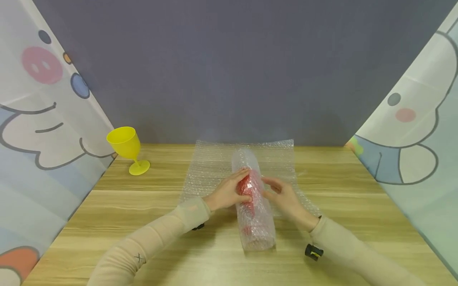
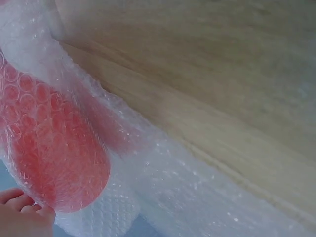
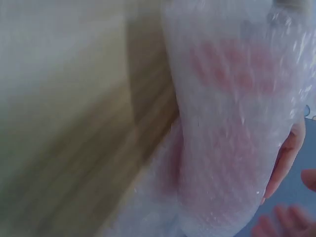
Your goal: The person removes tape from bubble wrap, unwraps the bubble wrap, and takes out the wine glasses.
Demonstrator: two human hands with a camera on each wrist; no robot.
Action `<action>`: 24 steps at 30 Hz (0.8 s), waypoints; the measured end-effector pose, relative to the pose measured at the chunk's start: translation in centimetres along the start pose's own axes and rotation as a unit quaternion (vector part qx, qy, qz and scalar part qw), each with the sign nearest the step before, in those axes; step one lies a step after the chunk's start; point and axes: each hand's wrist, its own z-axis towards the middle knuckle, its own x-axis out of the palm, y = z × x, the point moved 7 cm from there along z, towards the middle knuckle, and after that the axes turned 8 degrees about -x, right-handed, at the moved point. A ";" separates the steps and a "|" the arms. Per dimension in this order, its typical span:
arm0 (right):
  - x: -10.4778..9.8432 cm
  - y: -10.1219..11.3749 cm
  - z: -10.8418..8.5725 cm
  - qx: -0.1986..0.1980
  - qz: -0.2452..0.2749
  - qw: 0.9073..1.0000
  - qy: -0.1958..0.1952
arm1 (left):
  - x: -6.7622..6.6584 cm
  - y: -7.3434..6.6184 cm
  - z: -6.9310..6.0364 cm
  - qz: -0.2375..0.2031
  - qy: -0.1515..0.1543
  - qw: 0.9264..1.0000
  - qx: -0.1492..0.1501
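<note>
A red goblet [image 1: 247, 186], partly blurred by the wrapping, lies inside a roll of clear bubble wrap [image 1: 258, 234] in front of the person. In the left wrist view its red bowl [image 2: 64, 153] shows through the bubbles. From the left, the left hand [image 1: 229, 190] holds the roll, its thumb and fingers spread around the upper side. The right hand [image 1: 284, 196] is at the roll's right side, thumb and fingers apart; whether its fingertips touch the plastic is hard to tell. In the right wrist view the wrapped roll [image 3: 222, 148] hides part of the left hand.
Flat bubble wrap [image 1: 211, 163] extends behind and to both sides of the roll, up to the dark back wall [image 1: 229, 71]. A yellow goblet [image 1: 124, 143] stands upright at the back left of the wooden table [image 1: 118, 206]. Cartoon-printed panels [image 1: 404, 131] flank the table.
</note>
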 end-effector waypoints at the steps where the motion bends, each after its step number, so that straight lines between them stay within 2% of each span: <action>1: 0.1 0.4 0.4 -0.033 -0.021 0.999 0.000 | 0.0 0.0 0.0 -0.001 0.000 1.000 -0.001; 4: 0.8 1.6 1.2 -0.123 -0.083 0.989 -0.002 | -0.1 0.1 0.1 -0.005 -0.001 1.000 -0.002; 7: 1.5 2.1 1.8 -0.173 -0.125 0.977 0.001 | 0.0 -0.1 0.3 -0.007 -0.001 1.000 0.005; 15: 2.6 2.2 2.5 -0.198 -0.209 0.958 0.007 | 0.3 -0.2 0.5 -0.002 0.011 1.000 -0.001; 19: 2.9 2.0 2.9 -0.201 -0.225 0.953 0.016 | 0.4 -0.3 0.4 -0.002 0.014 1.000 -0.003; 24: 2.7 1.9 3.0 -0.245 -0.225 0.943 0.031 | 0.4 -0.3 0.5 -0.001 0.017 1.000 -0.003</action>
